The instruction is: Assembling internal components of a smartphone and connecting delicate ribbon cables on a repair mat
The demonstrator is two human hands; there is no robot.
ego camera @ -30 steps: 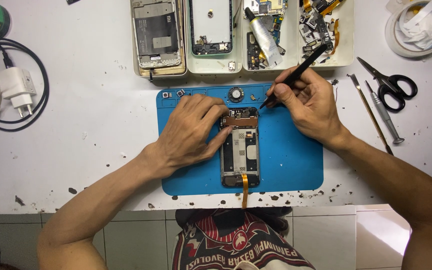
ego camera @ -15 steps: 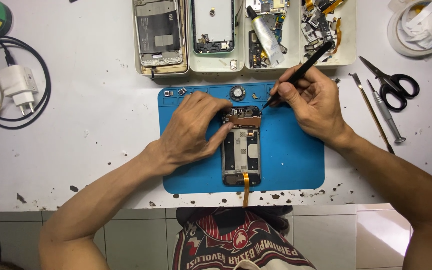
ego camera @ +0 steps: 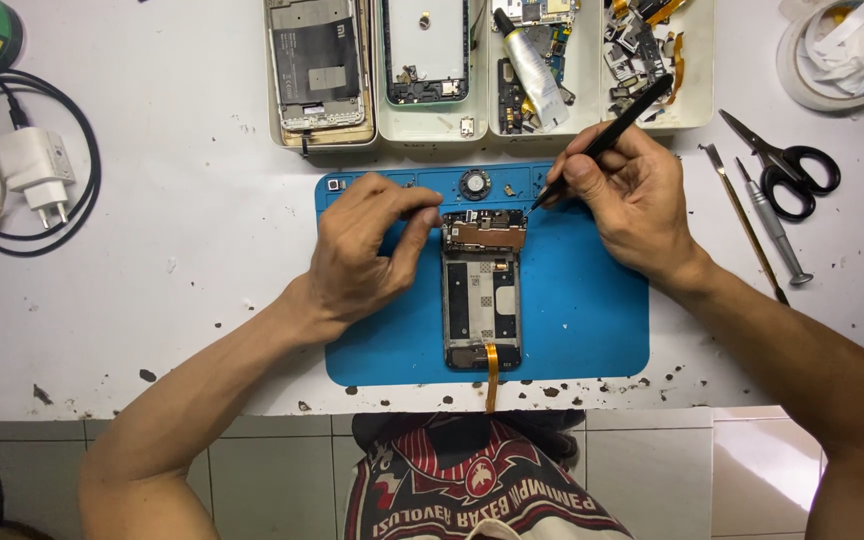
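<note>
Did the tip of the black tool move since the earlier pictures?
Yes. The black tool tip shifted slightly right and up, away from the round part on the blue mat; the right hand holds it.

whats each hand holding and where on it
Right hand grips a black tool near its lower tip end. Left hand holds nothing, fingertips at the opened phone top left edge.

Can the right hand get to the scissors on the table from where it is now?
Probably yes. The right hand grips a black tool, and the scissors lie on open table just beyond it; only a thin metal pry tool and a screwdriver lie between.
</note>
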